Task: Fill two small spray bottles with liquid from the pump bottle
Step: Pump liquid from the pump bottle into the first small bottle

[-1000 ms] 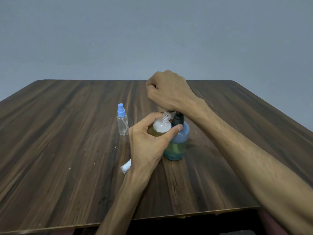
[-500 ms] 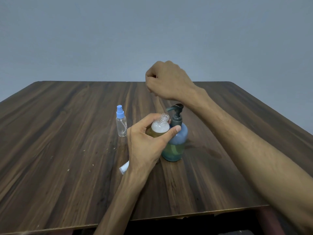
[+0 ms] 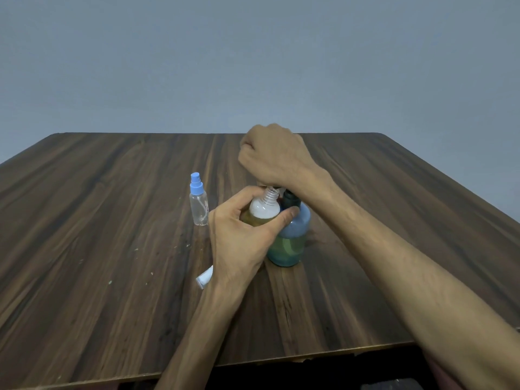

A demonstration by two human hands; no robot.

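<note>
Nearest, just behind the left wrist, a small white cap (image 3: 204, 278) lies on the wooden desk (image 3: 84, 249). The left hand (image 3: 242, 237) curls round an uncapped spray bottle (image 3: 263, 211), thumb and fingers pinching its shoulders, its open neck held up beside the pump bottle (image 3: 291, 237), which stands just right of that hand. The right hand (image 3: 274, 156), fisted, sits on the pump head; whether it is pressing down I can't quite tell. Left of both hands stands a second spray bottle (image 3: 199, 202), blue-capped, apart.
</note>
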